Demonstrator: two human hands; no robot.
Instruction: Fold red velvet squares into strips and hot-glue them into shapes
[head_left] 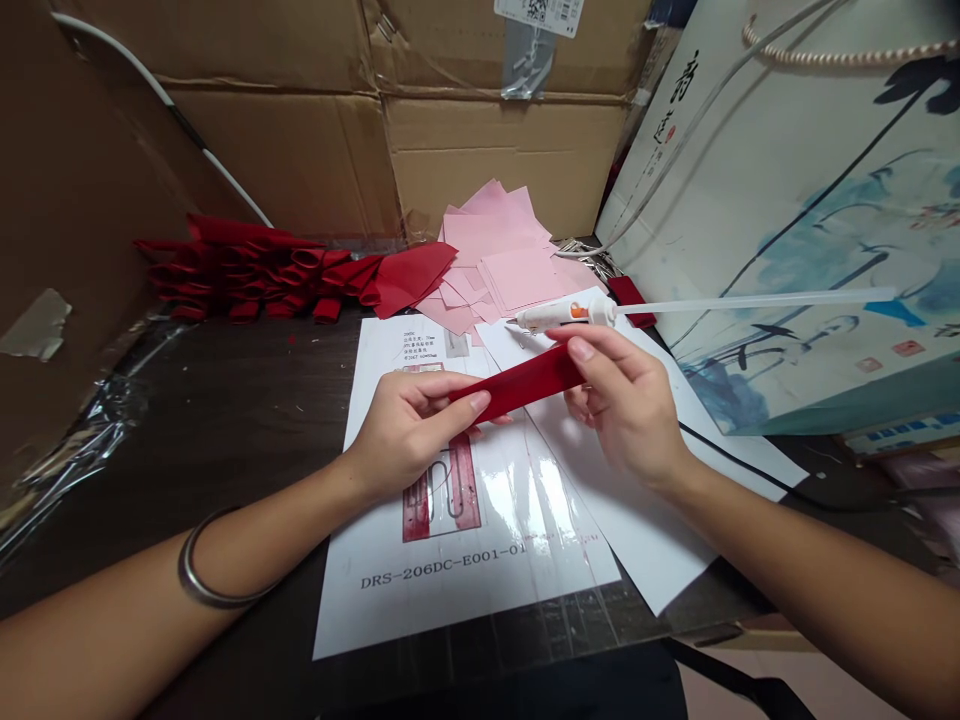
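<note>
The left hand (pixel 409 430) and right hand (pixel 626 405) gripped opposite ends of a red fabric strip (pixel 517 385), its long axis rising rightward toward a hot glue gun (pixel 562 315).

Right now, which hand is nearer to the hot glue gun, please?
Right. The right hand is just below the hot glue gun in the view; the left hand is farther away, to the gun's lower left.

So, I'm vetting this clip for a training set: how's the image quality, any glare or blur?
Head view: glare washes the glossy sheet below the red strip, though the printed code stays readable; the forearms look wide-angle stretched toward the edges; the right hand looks slightly soft.
</note>
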